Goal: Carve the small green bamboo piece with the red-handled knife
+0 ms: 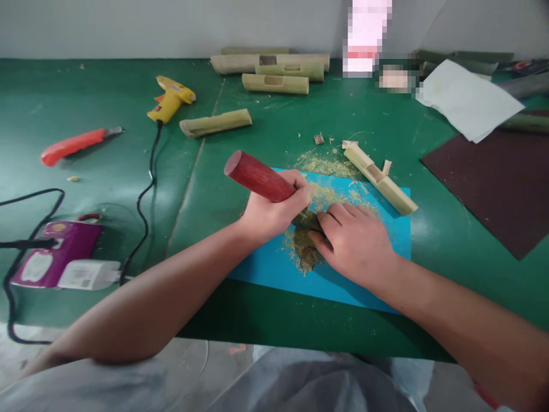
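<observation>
My left hand (274, 212) is closed around a thick red wooden handle (261, 177), tilted up to the left; its lower end is hidden by my fingers. My right hand (354, 240) presses its curled fingers on a dark greenish piece (306, 221), apparently bamboo, mostly covered by both hands. Beneath them lies a blue sheet (343, 292) strewn with yellowish shavings (326, 197). A clump of brown crumbs (306, 257) sits just below the piece. To the upper right, a split bamboo tube (397, 194) with a cut-out rests partly on the sheet.
Several notched bamboo tubes (277, 84) lie at the back, with another tube (217, 122) nearer. On the left are a yellow glue gun (171, 100), a red-handled cutter (75, 146) and a purple power box (81, 243) with cords. White paper (469, 100) overlaps a dark brown sheet (493, 183).
</observation>
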`<state>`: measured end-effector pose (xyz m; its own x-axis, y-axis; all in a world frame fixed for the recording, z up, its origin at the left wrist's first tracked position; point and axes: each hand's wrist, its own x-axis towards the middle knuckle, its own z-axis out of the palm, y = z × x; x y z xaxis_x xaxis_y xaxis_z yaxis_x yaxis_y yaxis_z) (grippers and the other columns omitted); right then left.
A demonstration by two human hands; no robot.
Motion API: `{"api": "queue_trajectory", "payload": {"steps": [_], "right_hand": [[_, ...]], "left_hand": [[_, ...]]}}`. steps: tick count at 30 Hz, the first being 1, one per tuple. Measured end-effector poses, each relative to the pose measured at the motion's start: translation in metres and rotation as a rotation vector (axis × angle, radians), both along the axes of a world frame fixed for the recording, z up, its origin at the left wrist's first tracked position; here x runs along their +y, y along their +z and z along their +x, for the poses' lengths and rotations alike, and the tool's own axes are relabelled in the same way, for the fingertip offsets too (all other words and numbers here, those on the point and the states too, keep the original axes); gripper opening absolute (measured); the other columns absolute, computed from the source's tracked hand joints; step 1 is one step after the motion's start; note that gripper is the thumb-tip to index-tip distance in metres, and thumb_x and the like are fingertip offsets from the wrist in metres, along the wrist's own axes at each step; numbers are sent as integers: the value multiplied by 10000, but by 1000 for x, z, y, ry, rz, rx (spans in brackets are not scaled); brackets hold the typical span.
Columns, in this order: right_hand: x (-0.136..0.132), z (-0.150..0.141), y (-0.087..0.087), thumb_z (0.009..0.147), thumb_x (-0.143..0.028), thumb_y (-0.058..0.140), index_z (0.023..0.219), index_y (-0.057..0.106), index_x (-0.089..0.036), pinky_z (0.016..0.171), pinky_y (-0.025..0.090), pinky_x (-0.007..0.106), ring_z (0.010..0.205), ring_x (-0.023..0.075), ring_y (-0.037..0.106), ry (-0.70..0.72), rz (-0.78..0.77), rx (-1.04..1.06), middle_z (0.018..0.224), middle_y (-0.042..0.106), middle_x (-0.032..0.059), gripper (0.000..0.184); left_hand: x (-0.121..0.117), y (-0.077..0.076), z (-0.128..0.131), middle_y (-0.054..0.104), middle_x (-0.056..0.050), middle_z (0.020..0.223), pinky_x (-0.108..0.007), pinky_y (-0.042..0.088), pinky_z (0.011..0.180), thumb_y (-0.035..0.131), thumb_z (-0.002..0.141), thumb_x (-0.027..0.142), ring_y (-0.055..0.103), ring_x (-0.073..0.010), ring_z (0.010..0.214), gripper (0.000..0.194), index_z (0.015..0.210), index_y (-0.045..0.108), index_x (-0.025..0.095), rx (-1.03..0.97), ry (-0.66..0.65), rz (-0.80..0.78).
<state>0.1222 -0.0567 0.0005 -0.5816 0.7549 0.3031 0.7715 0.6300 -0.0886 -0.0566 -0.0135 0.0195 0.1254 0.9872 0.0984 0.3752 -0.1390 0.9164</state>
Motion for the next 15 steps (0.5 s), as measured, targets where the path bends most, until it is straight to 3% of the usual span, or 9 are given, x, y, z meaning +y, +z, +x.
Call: {"api": "queue_trajectory", "payload": {"steps": [15], "right_hand": [[-1,-3,3,1017,-290,608,965,772,-165,711,314,366,820,227,614,-15,-52,-56,844,711,78,213]], "left_hand": [[1,0,2,487,29,558,-273,405,558,591,794,230,448,-102,562,255,566,479,208,22,-3,24]]}}
